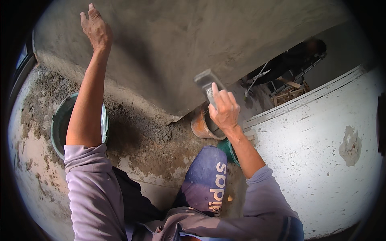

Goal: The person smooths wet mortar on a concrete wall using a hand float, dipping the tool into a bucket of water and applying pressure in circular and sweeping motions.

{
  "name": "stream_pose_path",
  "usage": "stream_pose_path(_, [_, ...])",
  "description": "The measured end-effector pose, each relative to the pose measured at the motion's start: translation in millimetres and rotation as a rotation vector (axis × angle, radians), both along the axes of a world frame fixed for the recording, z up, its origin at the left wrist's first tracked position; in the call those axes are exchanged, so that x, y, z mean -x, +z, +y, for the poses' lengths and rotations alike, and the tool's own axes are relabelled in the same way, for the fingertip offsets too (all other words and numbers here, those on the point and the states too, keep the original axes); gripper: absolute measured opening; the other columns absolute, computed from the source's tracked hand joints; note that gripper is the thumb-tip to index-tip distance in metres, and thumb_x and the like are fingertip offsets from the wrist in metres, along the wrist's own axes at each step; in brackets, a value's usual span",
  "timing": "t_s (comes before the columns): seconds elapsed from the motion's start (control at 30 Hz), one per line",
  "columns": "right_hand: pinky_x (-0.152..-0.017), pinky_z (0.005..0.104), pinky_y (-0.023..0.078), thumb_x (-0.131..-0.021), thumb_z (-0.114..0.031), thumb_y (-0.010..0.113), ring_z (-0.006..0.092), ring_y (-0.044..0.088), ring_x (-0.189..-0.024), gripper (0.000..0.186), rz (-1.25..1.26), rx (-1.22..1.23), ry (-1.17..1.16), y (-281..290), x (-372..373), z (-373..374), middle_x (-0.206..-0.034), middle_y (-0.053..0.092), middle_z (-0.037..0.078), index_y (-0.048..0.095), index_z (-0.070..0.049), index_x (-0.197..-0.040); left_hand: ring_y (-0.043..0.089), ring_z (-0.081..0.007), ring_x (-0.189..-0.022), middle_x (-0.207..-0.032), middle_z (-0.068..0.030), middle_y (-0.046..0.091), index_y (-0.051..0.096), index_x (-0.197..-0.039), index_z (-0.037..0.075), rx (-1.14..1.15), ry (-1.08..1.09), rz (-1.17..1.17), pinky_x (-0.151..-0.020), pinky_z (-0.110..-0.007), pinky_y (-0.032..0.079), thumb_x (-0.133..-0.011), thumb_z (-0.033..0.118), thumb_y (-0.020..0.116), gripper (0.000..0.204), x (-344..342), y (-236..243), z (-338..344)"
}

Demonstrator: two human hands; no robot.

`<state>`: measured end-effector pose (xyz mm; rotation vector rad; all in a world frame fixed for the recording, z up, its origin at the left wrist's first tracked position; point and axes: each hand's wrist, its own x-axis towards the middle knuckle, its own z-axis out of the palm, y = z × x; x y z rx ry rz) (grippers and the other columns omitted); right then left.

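Observation:
My left hand [97, 31] is raised at the upper left against or just in front of the grey plastered wall [169, 44]. Its fingers are partly stretched and apart, with nothing seen in them; whether it touches the wall I cannot tell. My right hand [225, 108] grips a flat tool with a broad grey head [206, 77], its forefinger laid along the handle. Motion blur hides the tool's exact kind. The head is held up near the wall's lower right part, and I cannot tell whether they touch.
Below my left forearm stands a green-grey bucket [56, 127]. An orange-stained bucket [200, 123] and a green container [229, 152] sit by my right forearm. Mortar crumbs [132, 122] line the wall's foot. A white speckled panel [301, 140] is at right; beyond it are a person [297, 60] and wood pieces [290, 94].

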<state>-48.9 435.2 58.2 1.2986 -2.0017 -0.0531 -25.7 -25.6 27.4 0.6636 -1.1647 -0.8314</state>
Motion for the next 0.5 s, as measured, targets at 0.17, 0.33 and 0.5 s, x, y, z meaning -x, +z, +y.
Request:
stream_pose_path(0.17, [-0.065,0.0399,0.054,-0.074,-0.006,0.074,0.0258,0.059,-0.075,0.065,0.179,0.267,-0.041,84,9,-37,-0.09,0.056,0.01,0.057,0.004,-0.137,0.028,-0.0393,-0.149,-0.157,-0.0265,0.035,0.044,-0.154,0.007,0.109,-0.128,-0.056,-0.122,-0.041,0.023,-0.112,0.044,0.016,0.063,-28,-2,-23])
stream_pose_path(0.33, [-0.068,0.0405,0.055,-0.074,-0.003,0.071,0.0283,0.061,-0.082,0.07,0.006,0.095,-0.031,11,-8,-40,-0.09,0.055,0.013,0.052,0.006,-0.14,0.046,-0.0314,-0.134,-0.144,-0.0206,0.047,0.047,-0.149,0.0,0.143,-0.07,0.012,-0.112,-0.037,0.036,-0.112,0.039,0.025,0.058,-13,16,6])
stream_pose_path(0.5, [-0.064,0.0348,0.06,-0.072,-0.003,0.074,0.0244,0.063,-0.08,0.069,-0.253,0.039,0.141,-30,-35,-13,-0.089,0.058,0.009,0.055,0.004,-0.139,0.06,-0.0227,-0.103,-0.117,-0.0131,0.062,0.058,-0.139,-0.002,0.366,-0.157,0.169,-0.088,-0.037,0.049,-0.112,0.036,0.035,0.052,-36,63,23])
